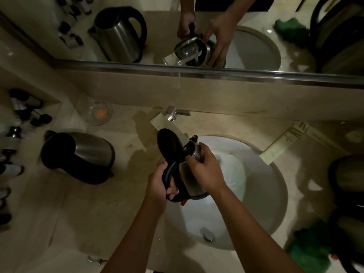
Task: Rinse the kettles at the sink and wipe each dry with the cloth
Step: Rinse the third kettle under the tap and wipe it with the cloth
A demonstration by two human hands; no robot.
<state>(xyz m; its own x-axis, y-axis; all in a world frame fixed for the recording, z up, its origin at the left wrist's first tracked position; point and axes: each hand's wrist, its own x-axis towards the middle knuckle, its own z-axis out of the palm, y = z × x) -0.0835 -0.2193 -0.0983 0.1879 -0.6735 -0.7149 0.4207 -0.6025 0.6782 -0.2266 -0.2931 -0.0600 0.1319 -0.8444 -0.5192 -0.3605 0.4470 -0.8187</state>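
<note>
The kettle (192,170) is up in the air over the left side of the sink (275,194), tipped so its open top sits right under the tap (173,115), with its black lid (169,144) flipped up. The left hand (159,184) is wrapped tight around the black handle, and the right hand (206,170) is pressed around the shiny metal body. I cannot see if water is running. The metal may be wet, so the right hand could slip and the kettle could bang into the sink or knock the tap. The lid could flop shut on the fingers. Water could also run down to the bottom, where the red switch is, and that part should stay dry. A second kettle (78,156) stands on the desk (59,223) to the left, well apart. The green cloth (311,247) lies far off on the right, beside more kettles, so drips could land on the desk on the way there.
</note>
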